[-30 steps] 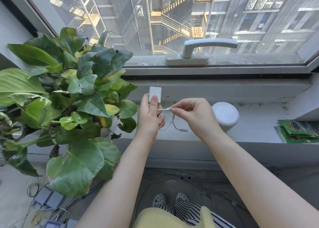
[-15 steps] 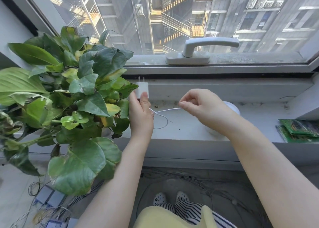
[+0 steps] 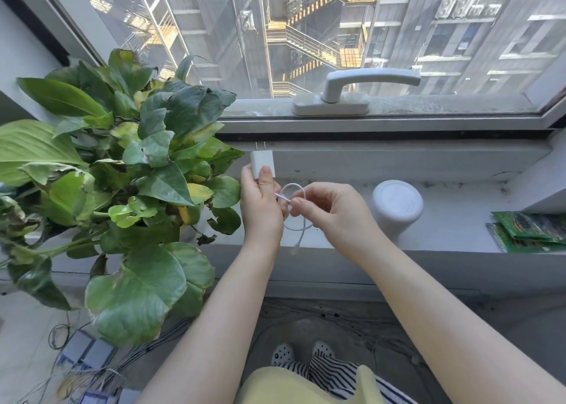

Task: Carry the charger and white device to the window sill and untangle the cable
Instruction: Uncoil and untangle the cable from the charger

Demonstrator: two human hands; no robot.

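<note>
so half a second back the right hand had the cable pulled out sideways in a fairly straight run away from the charger, and now it's come back in close and the cable (image 3: 294, 207) is curled into a small loop again between the two hands, with the free connector end dangling down below them over the sill edge. to me that reads like the untangling isn't finished, more like feeding the end through a loop than a clean straighten. left hand (image 3: 260, 204) is wrapped around the lower half of the charger (image 3: 262, 164), thumb pressed on its front face, prongs pointing up, held just above the window sill (image 3: 459, 220) right beside the plant (image 3: 122, 174). right hand (image 3: 330, 210) is mostly curled, thumb and forefinger pinching the cable near where it leaves the charger. the white device (image 3: 397, 210) is already parked on the sill, just to the right of the right hand, nobody touching it.
</note>
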